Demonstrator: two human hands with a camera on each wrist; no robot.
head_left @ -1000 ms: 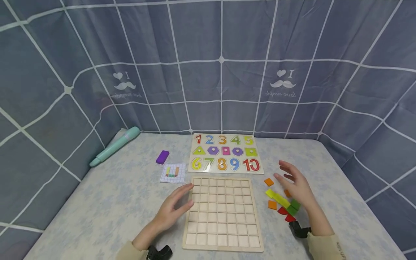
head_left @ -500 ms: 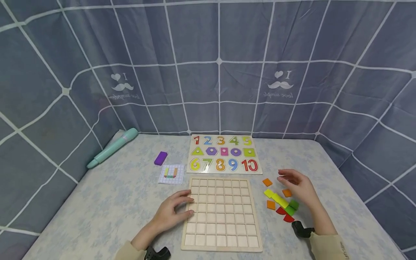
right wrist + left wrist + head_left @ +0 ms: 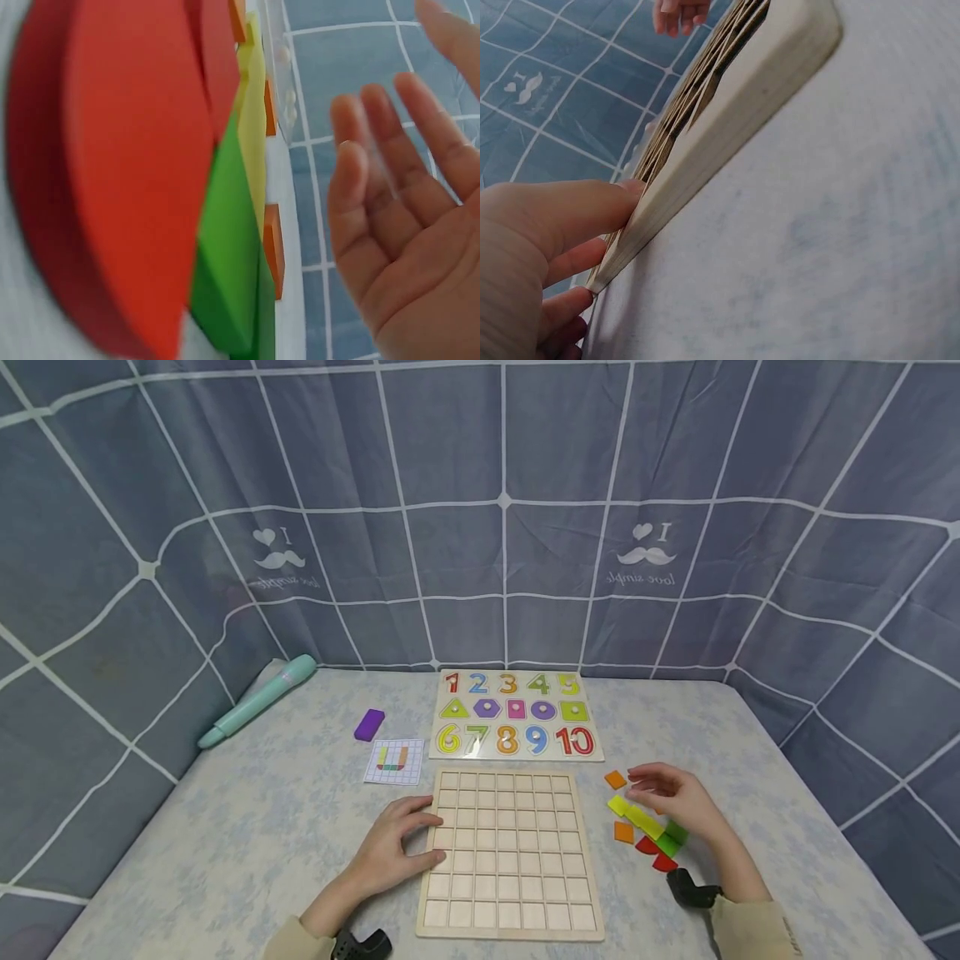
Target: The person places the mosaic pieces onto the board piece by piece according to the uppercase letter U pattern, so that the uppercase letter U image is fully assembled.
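A pale wooden board (image 3: 493,922) with a grid of square cells lies flat in the middle of the table. My left hand (image 3: 390,852) rests against its left edge; in the left wrist view the thumb (image 3: 592,214) touches the board's rim (image 3: 705,142). Over the loose blocks to the right of the board hovers my right hand (image 3: 678,802), holding nothing, its fingers (image 3: 390,120) loosely bent. Beneath and beside it lie yellow blocks (image 3: 643,820), green blocks (image 3: 666,843), red curved-edged blocks (image 3: 664,863) and orange squares (image 3: 623,832). One orange piece (image 3: 274,251) is mostly covered by the hand in the head view.
A number-and-shape puzzle board (image 3: 517,722) stands behind the grid board. Left of it are a gridded card (image 3: 393,762) with a coloured U figure and a purple block (image 3: 369,725). A teal wand-like object (image 3: 258,702) lies at the back left. Curtains surround the table.
My right hand has moved down and left, closer to the blocks and over an orange piece. The left hand has slid slightly down along the board's edge. The blocks have not been moved.
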